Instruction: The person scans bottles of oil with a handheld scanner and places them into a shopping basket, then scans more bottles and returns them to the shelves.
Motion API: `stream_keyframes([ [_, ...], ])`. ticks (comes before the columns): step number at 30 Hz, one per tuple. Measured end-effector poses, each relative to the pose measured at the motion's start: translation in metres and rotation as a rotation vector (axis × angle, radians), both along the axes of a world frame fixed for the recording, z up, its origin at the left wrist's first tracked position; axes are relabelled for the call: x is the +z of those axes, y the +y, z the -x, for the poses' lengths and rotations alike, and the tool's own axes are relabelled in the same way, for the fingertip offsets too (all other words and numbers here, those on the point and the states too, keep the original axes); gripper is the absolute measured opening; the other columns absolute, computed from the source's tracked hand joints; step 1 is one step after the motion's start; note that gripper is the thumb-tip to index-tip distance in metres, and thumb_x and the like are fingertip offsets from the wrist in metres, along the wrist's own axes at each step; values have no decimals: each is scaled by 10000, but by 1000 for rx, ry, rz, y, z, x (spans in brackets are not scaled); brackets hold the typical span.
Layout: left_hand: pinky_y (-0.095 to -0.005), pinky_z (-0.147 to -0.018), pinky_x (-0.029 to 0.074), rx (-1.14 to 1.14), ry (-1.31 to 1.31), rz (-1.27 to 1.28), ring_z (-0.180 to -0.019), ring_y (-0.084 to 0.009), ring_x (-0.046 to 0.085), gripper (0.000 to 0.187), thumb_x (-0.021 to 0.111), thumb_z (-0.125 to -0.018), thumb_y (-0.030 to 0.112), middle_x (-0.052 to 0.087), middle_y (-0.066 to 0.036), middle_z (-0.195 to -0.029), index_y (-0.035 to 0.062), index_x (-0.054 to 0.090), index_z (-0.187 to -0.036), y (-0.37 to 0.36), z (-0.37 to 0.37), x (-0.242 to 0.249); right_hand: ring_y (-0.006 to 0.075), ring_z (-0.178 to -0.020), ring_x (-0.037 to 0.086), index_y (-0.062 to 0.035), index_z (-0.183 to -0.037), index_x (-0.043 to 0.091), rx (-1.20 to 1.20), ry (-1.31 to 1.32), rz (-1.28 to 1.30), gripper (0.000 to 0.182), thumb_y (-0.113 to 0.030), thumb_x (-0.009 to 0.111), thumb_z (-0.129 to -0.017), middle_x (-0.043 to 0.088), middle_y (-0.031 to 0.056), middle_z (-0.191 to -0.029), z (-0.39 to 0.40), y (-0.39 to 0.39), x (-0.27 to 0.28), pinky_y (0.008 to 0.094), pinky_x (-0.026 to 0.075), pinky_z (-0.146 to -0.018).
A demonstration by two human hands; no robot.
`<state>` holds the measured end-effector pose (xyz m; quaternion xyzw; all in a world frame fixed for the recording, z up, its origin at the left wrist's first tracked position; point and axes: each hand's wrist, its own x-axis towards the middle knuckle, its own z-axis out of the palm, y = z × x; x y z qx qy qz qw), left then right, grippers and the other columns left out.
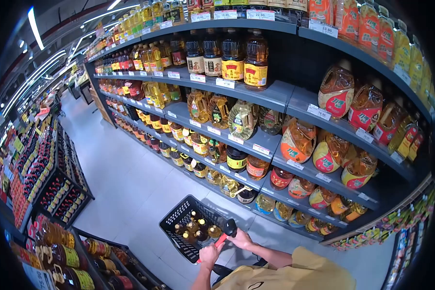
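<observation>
A black shopping basket with perforated walls stands on the floor in front of me. Several dark bottles with yellow or dark caps are inside it. My left hand is closed around the red basket handle at the basket's near side. Close by on the right, my right hand is closed on a dark object with a rounded black top. Its lower part is hidden by the fingers, so its kind does not show.
Shelves of bottled cooking oil run along the right. Large jugs of orange-brown oil stand nearest. A low rack of bottles is at lower left, and a bottle display stands beyond it. Pale floor runs between.
</observation>
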<state>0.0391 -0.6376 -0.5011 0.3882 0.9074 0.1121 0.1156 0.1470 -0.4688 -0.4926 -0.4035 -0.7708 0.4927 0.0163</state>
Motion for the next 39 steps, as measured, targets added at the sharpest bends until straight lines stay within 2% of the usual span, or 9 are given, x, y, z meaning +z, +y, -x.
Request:
stream_keyframes([
  [5, -495, -669, 565, -13, -114, -3, -713, -402, 710, 648, 519, -913, 667, 699, -232, -735, 47, 686, -833, 1, 36, 11, 370, -1112, 641, -68, -1235, 597, -58, -22, 11, 577, -392, 767, -789, 687, 190, -1145, 34, -24, 28, 437, 504, -955],
  [10, -511, -714, 563, -47, -75, -10, -746, -408, 713, 629, 542, -907, 643, 703, -247, -780, 31, 675, -846, 4, 69, -2, 425, -1121, 618, -56, -1290, 530, -5, 75, -49, 606, -328, 751, -795, 659, 234, -1175, 62, -34, 42, 470, 506, -939],
  [13, -518, -678, 568, -46, -36, -57, -707, -430, 700, 562, 560, -933, 557, 676, -265, -723, 27, 667, -779, 3, 84, -1, 431, -1069, 636, -78, -1318, 514, 9, 16, -47, 596, -344, 716, -825, 679, 227, -1132, 79, -35, 43, 479, 525, -890],
  [20, -520, -682, 562, -13, -59, 41, -730, -425, 700, 537, 550, -929, 591, 690, -244, -747, 70, 676, -894, 9, 126, -6, 431, -1067, 644, -70, -1296, 503, 21, -4, 54, 525, -293, 668, -850, 688, 248, -1084, 130, -26, 52, 491, 512, -906],
  [26, -511, -616, 555, 3, 4, 47, -676, -414, 695, 501, 601, -912, 564, 679, -218, -688, 75, 638, -808, 12, 159, 2, 446, -1055, 643, -69, -1288, 511, 82, 19, 136, 517, -279, 670, -843, 691, 244, -1076, 177, -9, 53, 499, 515, -905],
  [29, -518, -645, 550, 16, -45, 71, -698, -421, 690, 481, 603, -917, 547, 680, -222, -707, 72, 652, -860, 16, 178, 4, 424, -1084, 642, -61, -1278, 527, 137, 52, 212, 516, -274, 686, -835, 684, 239, -1105, 202, 2, 28, 489, 517, -920],
  [30, -516, -633, 545, 13, -16, 77, -683, -415, 689, 476, 617, -910, 544, 674, -216, -693, 74, 650, -843, 18, 183, 7, 420, -1011, 671, -14, -1243, 517, 136, 134, 145, 502, -236, 679, -822, 693, 259, -1020, 210, 3, 24, 494, 537, -870],
  [34, -523, -608, 539, 48, 11, 87, -661, -422, 681, 479, 624, -901, 554, 670, -203, -676, 82, 653, -824, 23, 207, 6, 410, -1010, 674, -52, -1234, 538, 223, 9, 260, 508, -269, 706, -808, 694, 222, -1046, 239, 21, 33, 472, 538, -887],
  [39, -485, -584, 538, 39, 27, 129, -642, -364, 688, 440, 650, -870, 559, 683, -158, -689, 119, 657, -883, 36, 232, 5, 417, -985, 679, -18, -1171, 535, 292, 20, 220, 482, -294, 710, -816, 687, 256, -997, 270, 34, 17, 481, 545, -849],
])
